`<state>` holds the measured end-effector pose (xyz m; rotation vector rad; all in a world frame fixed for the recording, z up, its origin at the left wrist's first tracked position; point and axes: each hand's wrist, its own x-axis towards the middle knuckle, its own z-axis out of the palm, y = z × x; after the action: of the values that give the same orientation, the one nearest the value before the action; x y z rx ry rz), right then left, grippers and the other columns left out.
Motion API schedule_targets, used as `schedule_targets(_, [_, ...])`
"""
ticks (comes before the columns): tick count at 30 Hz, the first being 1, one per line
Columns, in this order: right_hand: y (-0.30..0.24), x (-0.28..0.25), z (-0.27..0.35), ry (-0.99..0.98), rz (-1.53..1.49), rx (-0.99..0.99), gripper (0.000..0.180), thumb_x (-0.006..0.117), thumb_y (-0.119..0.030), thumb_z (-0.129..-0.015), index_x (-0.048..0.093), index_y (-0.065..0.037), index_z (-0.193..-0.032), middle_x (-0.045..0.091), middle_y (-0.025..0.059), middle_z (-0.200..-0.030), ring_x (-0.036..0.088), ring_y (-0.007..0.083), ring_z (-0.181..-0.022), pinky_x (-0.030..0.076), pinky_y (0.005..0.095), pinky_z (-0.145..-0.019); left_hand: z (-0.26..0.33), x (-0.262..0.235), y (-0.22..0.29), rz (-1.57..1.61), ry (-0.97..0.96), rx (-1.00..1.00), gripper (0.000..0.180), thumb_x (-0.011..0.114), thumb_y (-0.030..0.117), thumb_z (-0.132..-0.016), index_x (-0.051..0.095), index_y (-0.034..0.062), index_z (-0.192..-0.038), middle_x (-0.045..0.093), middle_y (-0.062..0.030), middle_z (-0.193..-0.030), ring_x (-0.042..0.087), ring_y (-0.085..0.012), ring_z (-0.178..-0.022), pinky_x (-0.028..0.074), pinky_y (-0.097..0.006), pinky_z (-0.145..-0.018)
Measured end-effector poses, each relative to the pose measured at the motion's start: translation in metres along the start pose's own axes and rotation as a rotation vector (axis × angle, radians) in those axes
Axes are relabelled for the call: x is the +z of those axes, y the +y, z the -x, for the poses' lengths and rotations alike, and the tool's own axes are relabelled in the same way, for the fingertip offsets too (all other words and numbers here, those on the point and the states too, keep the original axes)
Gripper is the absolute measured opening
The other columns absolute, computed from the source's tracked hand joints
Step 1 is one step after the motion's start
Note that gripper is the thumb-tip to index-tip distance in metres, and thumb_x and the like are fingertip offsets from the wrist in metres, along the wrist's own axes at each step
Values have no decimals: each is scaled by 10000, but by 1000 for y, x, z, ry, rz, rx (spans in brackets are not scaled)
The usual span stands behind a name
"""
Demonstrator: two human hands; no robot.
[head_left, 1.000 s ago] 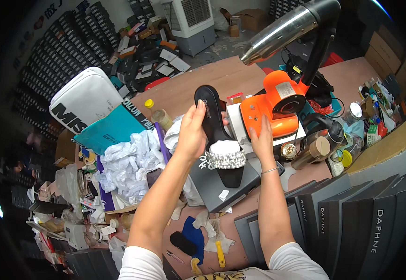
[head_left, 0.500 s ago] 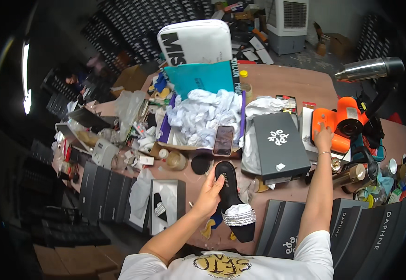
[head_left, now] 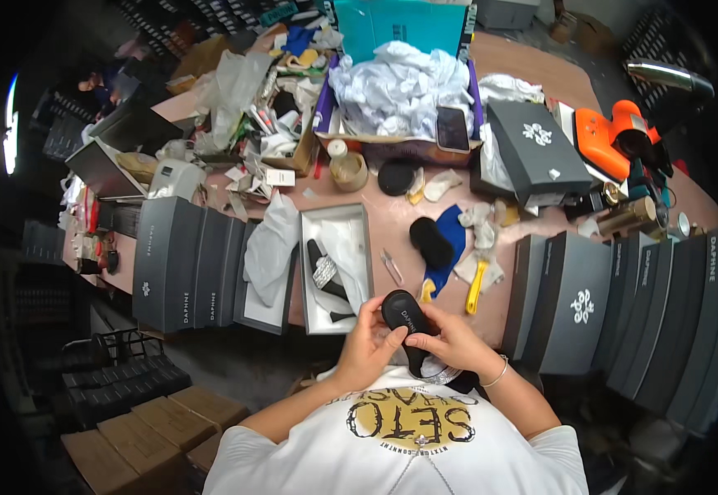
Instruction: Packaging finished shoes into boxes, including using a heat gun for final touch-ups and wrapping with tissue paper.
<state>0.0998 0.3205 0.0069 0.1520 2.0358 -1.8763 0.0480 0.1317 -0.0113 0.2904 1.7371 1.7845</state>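
A black slide sandal [head_left: 400,310] with a glittery silver strap is held close to my chest, its heel end pointing away from me. My left hand [head_left: 367,346] grips the left edge of its sole, thumb on the footbed. On the other edge my right hand [head_left: 459,340] is closed too, its thumb also on top. White paper shows at the strap, which my right hand partly hides. Ahead and to the left, an open shoebox [head_left: 336,327] holds a similar sandal [head_left: 326,272] and white tissue paper.
A black sponge-like pad [head_left: 431,242] lies on a blue cloth [head_left: 456,264], near a yellow-handled tool [head_left: 476,287]. Grey shoeboxes [head_left: 569,301] stand on both sides. Farther off are a paper-filled box [head_left: 400,150], a phone [head_left: 452,129] and an orange device [head_left: 598,144].
My right hand has left the orange device and come to the sandal. The sandal has moved nearer my chest, now between both hands. The view has shifted.
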Motion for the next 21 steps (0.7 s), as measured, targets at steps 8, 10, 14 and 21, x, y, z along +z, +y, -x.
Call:
schedule_targets(8, [-45,59,-13,-199,409,-104,331,624,-250,-887,563,-5,-1102,625,213,-942,610,394,-884,477,426,-737,29,-86,36,-552,-291,137,493,753,284,-793,536,11,-1140,575,-166,-1031,601,-281,-964,480,-354,-824])
schedule_targets(10, [-33,67,-6,-237,444,-70,321,618,-262,-890,580,-1,-1073,630,205,-928,613,393,-870,480,425,-733,45,-91,18,-466,-360,-24,444,716,301,-828,535,10,-1110,571,-171,-996,588,-326,-950,477,-380,-820])
schedule_targets(14, [-31,79,-13,-152,439,-99,311,595,-298,-906,595,-4,-1007,626,197,-863,607,395,-827,474,437,-685,45,-97,0,-493,-292,190,336,668,258,-869,535,11,-1054,569,-182,-977,584,-339,-903,473,-390,-782])
schedule_targets(21, [-33,81,-29,-44,624,-171,293,575,-309,-921,601,-21,-877,625,159,-770,607,358,-711,470,426,-596,32,-91,0,-482,-96,306,158,590,141,-909,611,-16,-910,621,-160,-824,609,-324,-764,484,-377,-670])
